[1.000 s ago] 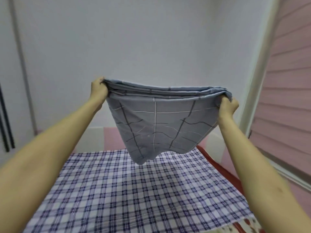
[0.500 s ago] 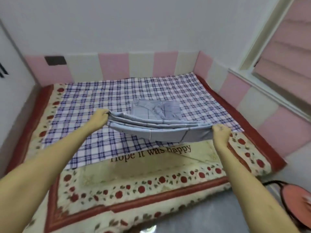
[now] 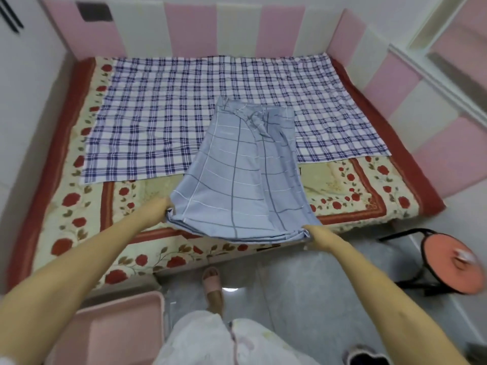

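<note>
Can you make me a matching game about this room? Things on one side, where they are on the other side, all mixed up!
Things:
1. grey cloth
2. checked sheet
3. round stool
4. pink tub

Places:
A. at the right, off the bed's corner
B. spread flat on the bed
C. gripped by the left hand and right hand
D. lower left, near the left forearm

Pairs: 1-C, 2-B, 3-A, 4-D

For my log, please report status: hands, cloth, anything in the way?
Left hand and right hand each grip a near corner of the cloth. Far end lies on the checked sheet, near end raised. Nothing in the way.
</note>
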Demonstrator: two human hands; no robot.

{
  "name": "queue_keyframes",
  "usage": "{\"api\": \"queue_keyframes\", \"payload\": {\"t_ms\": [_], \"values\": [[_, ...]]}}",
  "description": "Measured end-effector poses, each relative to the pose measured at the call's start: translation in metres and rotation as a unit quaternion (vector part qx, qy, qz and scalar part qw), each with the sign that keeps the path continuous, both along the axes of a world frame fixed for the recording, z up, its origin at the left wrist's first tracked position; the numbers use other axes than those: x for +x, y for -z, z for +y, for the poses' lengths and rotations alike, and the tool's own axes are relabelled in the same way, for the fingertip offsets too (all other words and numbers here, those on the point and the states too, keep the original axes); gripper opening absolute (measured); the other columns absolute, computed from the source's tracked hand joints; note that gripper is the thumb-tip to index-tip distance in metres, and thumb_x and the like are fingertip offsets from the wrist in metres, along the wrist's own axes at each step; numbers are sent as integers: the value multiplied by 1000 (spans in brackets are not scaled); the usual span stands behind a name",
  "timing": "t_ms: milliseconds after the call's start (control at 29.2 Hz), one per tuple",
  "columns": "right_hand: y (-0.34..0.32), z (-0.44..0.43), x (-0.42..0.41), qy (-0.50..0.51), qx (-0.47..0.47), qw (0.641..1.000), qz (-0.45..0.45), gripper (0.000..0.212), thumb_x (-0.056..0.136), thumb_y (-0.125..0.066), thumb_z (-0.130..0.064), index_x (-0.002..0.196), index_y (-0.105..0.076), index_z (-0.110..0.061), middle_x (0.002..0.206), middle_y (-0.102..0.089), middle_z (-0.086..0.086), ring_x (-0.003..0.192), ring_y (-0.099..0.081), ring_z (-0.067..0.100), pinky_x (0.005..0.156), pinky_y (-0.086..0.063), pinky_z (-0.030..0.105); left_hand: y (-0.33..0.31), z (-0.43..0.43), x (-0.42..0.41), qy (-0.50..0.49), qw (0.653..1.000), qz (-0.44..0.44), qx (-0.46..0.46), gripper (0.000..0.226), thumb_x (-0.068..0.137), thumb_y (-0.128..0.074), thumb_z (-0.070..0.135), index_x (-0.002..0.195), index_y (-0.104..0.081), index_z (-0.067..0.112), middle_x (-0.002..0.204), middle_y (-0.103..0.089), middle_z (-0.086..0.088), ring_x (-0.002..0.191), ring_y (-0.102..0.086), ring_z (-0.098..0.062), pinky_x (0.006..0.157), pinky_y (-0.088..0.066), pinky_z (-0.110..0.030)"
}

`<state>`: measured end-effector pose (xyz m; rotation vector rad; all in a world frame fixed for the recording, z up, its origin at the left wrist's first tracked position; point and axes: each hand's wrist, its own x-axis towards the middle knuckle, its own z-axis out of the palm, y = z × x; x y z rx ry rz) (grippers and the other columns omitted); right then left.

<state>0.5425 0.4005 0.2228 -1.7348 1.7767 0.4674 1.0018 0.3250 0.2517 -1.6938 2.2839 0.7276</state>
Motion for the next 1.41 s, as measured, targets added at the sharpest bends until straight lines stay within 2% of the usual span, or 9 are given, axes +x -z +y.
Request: {"api": "queue_keyframes", "payload": {"t_ms": [171,343,446,583,686,857,1165,1303,1405], "values": [[10,51,1,-53,107,990,72,44,93,-48,-4,137,-46,-12,125,-56,17,98,-54,30,80,-42,32,18,54,-10,-3,994,-72,83,18,77,-51,-9,66,-48,5,63,-36,-6,54,-20,-16,52,-23,-27],[21,90,4,-80,261,955,112,34,86,-54,-2,120,-55,1,95,-55,14,60,-50,14,56,-45,25,44,93,0,-30,958,-130,255,21,81,-46,4,96,-58,13,96,-62,-8,70,-52,-24,64,-52,-32],[34,108,-2,23,369,928,39,36,87,-54,8,122,-50,4,89,-53,15,69,-53,19,71,-54,29,38,110,-7,-51,914,-169,366,31,91,-42,7,120,-53,3,114,-62,-12,90,-63,-25,84,-56,-35],[49,128,-17,113,426,897,-31,38,84,-49,16,119,-48,0,100,-47,14,75,-51,21,85,-54,34,34,116,-24,-90,882,-163,434,30,97,-31,6,114,-53,-5,104,-68,-15,64,-58,-16,75,-54,-29],[41,120,-28,142,382,911,-65,32,81,-44,17,107,-51,1,93,-44,10,70,-45,17,55,-47,22,28,111,-30,-123,907,-90,392,27,95,-32,-3,79,-51,7,71,-58,-6,48,-47,-10,56,-51,-23],[33,64,-62,296,167,916,-211,40,64,-51,4,103,-60,2,84,-56,10,71,-49,21,60,-43,25,35,61,-30,-244,959,33,142,38,91,-37,-10,58,-45,7,58,-46,-7,51,-42,-16,46,-37,-21],[-2,-139,-68,511,-183,791,-282,15,95,-50,-8,104,-61,-5,81,-57,8,73,-50,21,58,-41,25,24,-159,-63,-455,834,312,14,34,87,-34,-13,78,-62,5,72,-52,-13,66,-46,-25,54,-38,-23],[-1,-232,-70,527,-275,761,-260,14,99,-46,-15,99,-58,-9,91,-56,9,89,-52,24,80,-47,40,18,-252,-67,-351,895,272,-38,22,82,-45,8,64,-57,4,65,-52,-13,70,-51,-27,57,-41,-32],[-2,-302,-74,531,-326,744,-242,11,99,-43,-12,99,-53,-10,87,-54,6,91,-49,22,82,-40,33,15,-317,-81,-80,992,89,-31,39,70,-51,39,71,-54,0,78,-45,-12,70,-47,-30,64,-40,-40]]}}
